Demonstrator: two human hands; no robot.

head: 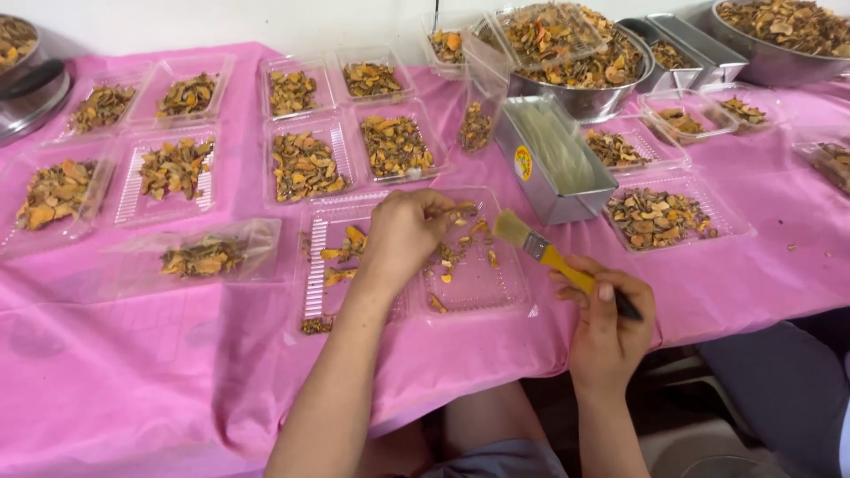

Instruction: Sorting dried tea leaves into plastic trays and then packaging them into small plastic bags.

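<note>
Head view: we look down on a surface covered in a pink cloth and see both of the person's bare hands at its near edge. The left hand rests over an open clear plastic clamshell tray, its fingers curled together and pinching at some of the orange-brown dried pieces that lie scattered in the tray; we cannot tell exactly how many pieces it grips. The right hand is closed around the yellow handle of a small pastry brush, holding it tilted so the pale bristles point up and left, just above the tray's right corner and apart from the left hand.

The tray sits right in front of the person, between the two hands, with a few more pieces in its left half.

Just behind the brush stands a rectangular metal tin with something pale inside. Beyond it we see a large metal bowl heaped with the same dried pieces, and another metal bowl at the far right corner. Many filled clear trays stand in rows across the cloth to the left, and one filled tray lies near the right of the tin. A flat clear bag with some pieces lies to the left of the open tray.
</note>
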